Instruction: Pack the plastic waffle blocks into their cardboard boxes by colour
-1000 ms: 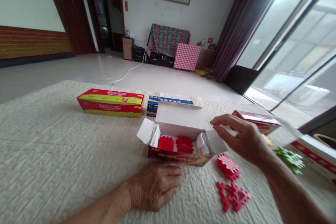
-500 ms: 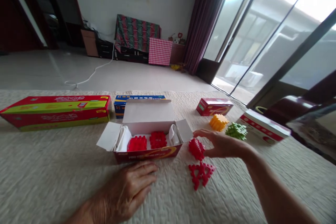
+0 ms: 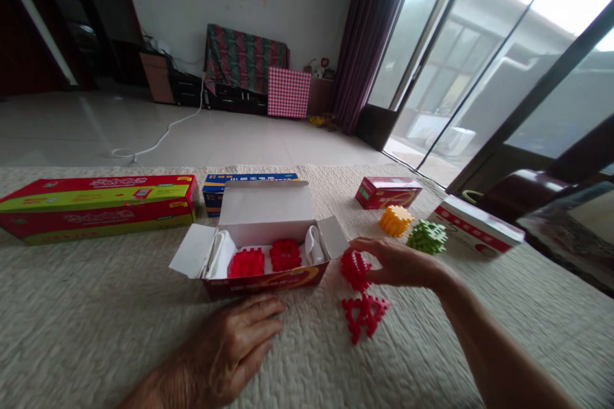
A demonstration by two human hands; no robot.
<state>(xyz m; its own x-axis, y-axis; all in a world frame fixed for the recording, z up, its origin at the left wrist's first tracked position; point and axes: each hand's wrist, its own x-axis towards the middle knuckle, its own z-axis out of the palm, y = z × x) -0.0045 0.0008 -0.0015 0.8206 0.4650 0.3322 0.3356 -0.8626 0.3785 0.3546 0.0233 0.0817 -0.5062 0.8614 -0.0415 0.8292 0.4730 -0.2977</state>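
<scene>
The right hand (image 3: 400, 265) is curled around a spiky red plastic block (image 3: 354, 270), its fingers (image 3: 367, 243) reaching over the top. A flatter red piece (image 3: 364, 314) lies just below, on the quilted cover (image 3: 96, 313). The left hand (image 3: 225, 345) rests open and flat on the cover, its fingertips (image 3: 273, 308) just beside an open red cardboard box (image 3: 266, 204) holding 2 red blocks (image 3: 247, 262). The hands are well apart. An orange block (image 3: 396, 220) and a green block (image 3: 426, 236) sit beyond the right hand.
</scene>
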